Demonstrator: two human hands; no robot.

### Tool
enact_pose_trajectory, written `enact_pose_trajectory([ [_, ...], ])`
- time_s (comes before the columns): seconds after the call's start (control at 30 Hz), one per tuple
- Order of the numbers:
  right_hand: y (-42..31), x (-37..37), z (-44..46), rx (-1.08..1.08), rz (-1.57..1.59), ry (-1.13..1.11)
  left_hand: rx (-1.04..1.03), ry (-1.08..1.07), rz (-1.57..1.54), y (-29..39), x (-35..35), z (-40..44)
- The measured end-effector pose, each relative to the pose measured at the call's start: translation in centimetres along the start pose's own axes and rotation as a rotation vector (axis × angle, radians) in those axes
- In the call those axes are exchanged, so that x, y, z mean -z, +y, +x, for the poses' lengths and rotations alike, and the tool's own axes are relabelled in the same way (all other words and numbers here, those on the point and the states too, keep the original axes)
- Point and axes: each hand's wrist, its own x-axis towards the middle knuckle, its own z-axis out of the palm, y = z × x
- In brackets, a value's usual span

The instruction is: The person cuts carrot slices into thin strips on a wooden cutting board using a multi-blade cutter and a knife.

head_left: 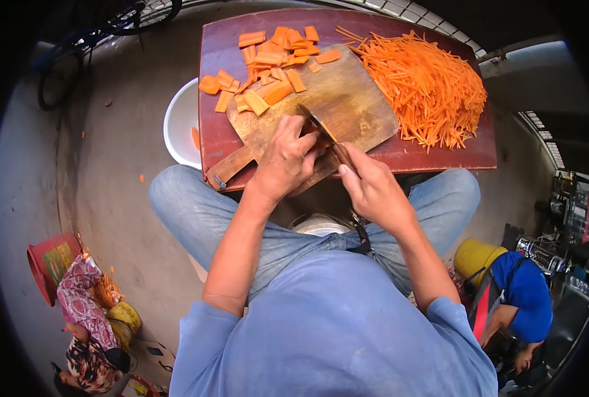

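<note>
My right hand (377,188) is wrapped around the handle of a knife (318,124), whose dark blade points up and left over a wooden cutting board (364,109). Beside the blade, my left hand (288,155) is closed with its fingers curled down; whatever lies under them is hidden. A thin orange sliver (329,127) shows along the blade's far side. Cut carrot pieces (268,56) are spread over the board's upper left and the table beyond. To the right of the board rises a large heap of carrot shreds (430,86).
The board rests on a low red table (453,157) in front of my knees. A white basin (178,126) stands at its left. Two other people work behind, at lower left (92,357) and lower right (522,291), near a red bucket (43,271) and a yellow bucket (473,258).
</note>
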Motion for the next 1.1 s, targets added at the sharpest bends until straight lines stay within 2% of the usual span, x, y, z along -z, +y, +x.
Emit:
enact_pose_trajectory([
  [0.13, -1.2, 1.2, 0.1, 0.011, 0.065, -0.001, -0.044, 0.047, -0.014, -0.3, -0.2, -0.1],
  [0.23, -2.0, 2.1, -1.2, -0.085, 0.045, -0.053, -0.041, 0.098, -0.026, -0.4, -0.7, -0.7],
  [0.4, 0.1, 0.2, -0.5, -0.055, 0.045, -0.018, -0.006, 0.115, -0.026, 0.3, -0.5, -0.5],
  [0.63, -2.1, 2.3, -1.7, -0.066, 0.034, -0.046, -0.060, 0.114, -0.044, -0.3, -0.6, -0.7],
  [0.8, -0.1, 0.2, 0.0, -0.034, 0.005, -0.031, -0.041, 0.035, -0.030, -0.2, 0.0, -0.5],
  [1.1, -1.1, 1.0, -1.5, -0.070, 0.016, -0.027, -0.064, 0.080, -0.062, -0.7, -0.3, -0.6],
])
